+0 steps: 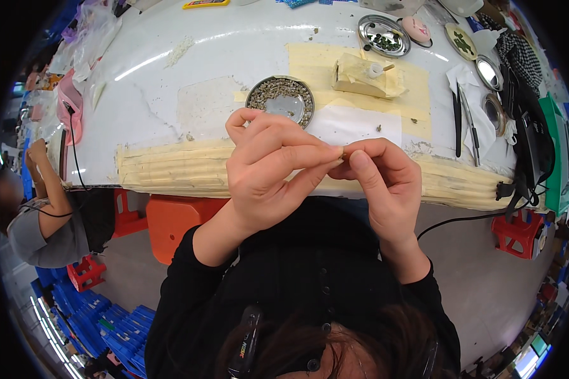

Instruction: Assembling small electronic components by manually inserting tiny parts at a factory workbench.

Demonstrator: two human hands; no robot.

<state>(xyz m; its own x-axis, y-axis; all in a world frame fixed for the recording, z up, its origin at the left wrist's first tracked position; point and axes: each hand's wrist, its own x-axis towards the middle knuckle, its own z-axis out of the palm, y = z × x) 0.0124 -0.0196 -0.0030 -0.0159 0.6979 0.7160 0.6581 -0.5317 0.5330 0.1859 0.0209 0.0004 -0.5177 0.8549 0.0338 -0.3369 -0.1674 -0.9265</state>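
Padding strip (pixel 177 169), yellow, tape-wrapped, along the table's near edge. Left hand (pixel 265 170), raised above it: thumb and index finger pinched, remaining fingers bent and fanned. Right hand (pixel 389 183), beside it: thumb over curled fingers. Both pinches meet, closed on one tiny piece (pixel 342 155), mostly hidden by fingertips, kind unclear. White paper sheet (pixel 360 121), just beyond. Black tweezers (pixel 458 123), right side, beside a slim metal-tipped tool (pixel 471 123). Round metal dish (pixel 288 106), holding small grey-brown pieces (pixel 258 100); left hand blocks its near rim from view. Tape-covered block (pixel 354 77), bearing a white cylinder (pixel 374 71). Silver plate (pixel 386 27), farther off, holding dark green pieces (pixel 387 44).
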